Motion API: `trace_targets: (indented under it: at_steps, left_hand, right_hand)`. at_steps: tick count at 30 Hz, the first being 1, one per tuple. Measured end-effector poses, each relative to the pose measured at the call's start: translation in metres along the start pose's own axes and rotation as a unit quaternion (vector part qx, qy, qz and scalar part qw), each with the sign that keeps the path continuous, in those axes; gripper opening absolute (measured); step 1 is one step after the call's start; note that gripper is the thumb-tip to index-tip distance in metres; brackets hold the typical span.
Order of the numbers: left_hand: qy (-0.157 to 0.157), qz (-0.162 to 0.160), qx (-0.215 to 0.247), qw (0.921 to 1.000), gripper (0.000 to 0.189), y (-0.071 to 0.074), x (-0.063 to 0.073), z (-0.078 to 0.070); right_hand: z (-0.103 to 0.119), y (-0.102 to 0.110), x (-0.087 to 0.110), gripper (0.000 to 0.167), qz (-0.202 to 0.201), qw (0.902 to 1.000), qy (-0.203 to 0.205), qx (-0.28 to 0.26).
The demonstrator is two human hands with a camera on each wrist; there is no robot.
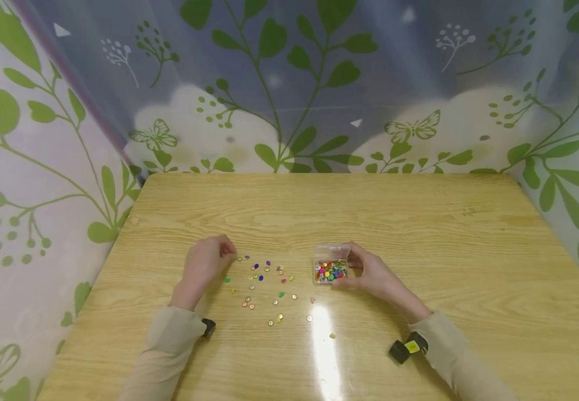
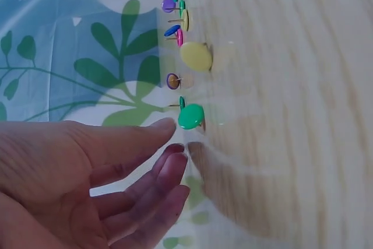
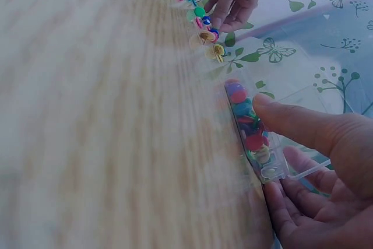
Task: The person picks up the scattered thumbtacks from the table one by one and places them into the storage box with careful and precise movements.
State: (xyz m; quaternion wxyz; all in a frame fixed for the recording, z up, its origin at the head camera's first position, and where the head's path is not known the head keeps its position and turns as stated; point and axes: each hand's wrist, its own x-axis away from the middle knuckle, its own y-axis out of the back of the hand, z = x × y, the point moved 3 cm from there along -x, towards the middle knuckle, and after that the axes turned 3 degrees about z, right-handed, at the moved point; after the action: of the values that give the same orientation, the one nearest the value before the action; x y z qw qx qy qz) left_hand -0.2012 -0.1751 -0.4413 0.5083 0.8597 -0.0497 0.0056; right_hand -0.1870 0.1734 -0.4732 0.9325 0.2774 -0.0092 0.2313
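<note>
Colourful thumbtacks lie scattered on the wooden table between the hands, some with their points up. My left hand is at the far left edge of the scatter, its thumb and fingers apart with nothing between them. In the left wrist view, a green thumbtack sits just beyond the thumb tip, and a pale yellow thumbtack lies farther along. With thumb and fingers, my right hand grips the right side of a clear plastic box, which stands with its lid raised and many mixed thumbtacks inside.
The wood-grain table reaches back to a leaf-patterned curtain, which also hangs along both sides. A bright glare streak crosses the front middle of the tabletop. One stray yellow thumbtack lies near it, apart from the others.
</note>
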Motion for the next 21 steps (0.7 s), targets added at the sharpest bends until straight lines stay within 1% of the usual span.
trace_targets:
  at_steps: [6, 8, 10, 15, 19, 21]
  left_hand:
    - [0.006, -0.033, 0.008, 0.9994, 0.005, 0.003, 0.003, 0.002]
    - [0.001, -0.04, 0.01, 0.9991, 0.007, 0.002, 0.003, 0.001]
    - [-0.012, -0.046, 0.011, 0.9988, 0.008, 0.001, 0.005, -0.003]
    - [-0.049, -0.053, 0.012, 0.9973, 0.004, -0.004, 0.01, -0.02]
    - [-0.069, -0.042, 0.023, 0.9964, 0.003, -0.01, 0.013, -0.04]
    - [-0.086, -0.035, 0.03, 0.9952, 0.002, -0.013, 0.014, -0.052]
  right_hand:
    - [-0.001, -0.001, -0.001, 0.072, 0.001, 1.0, -0.001, 0.003]
    - [-0.001, 0.0, -0.002, 0.072, 0.0, 1.0, -0.002, 0.004]
    - [-0.001, 0.0, -0.002, 0.072, 0.001, 1.0, -0.002, 0.004]
    - [0.0, 0.001, -0.002, 0.072, 0.0, 1.0, -0.003, 0.004]
    - [0.0, 0.0, -0.002, 0.073, 0.001, 1.0, -0.005, 0.005]
    - [0.0, 0.0, -0.001, 0.072, 0.001, 1.0, -0.006, 0.003]
